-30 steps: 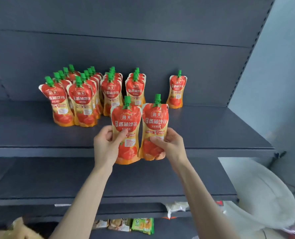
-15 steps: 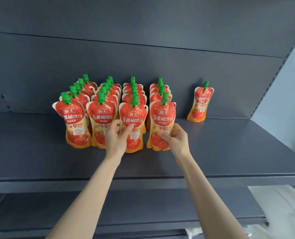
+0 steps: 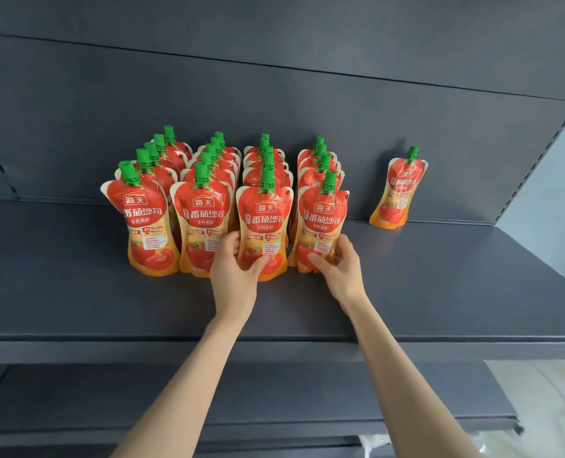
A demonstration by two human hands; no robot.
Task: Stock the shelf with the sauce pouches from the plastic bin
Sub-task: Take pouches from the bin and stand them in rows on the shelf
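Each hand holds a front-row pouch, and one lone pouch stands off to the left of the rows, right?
Not quite: the head view shows the lone pouch standing right of the rows. Left hand and right hand do hold front-row pouches.

The left hand and right hand are bare, the slim forearms uncovered throughout.

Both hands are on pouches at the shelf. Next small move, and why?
Probably let go of both. The left hand grips the third row's front pouch, the right hand the fourth row's front pouch; both stand upright on the shelf, level with neighbours.
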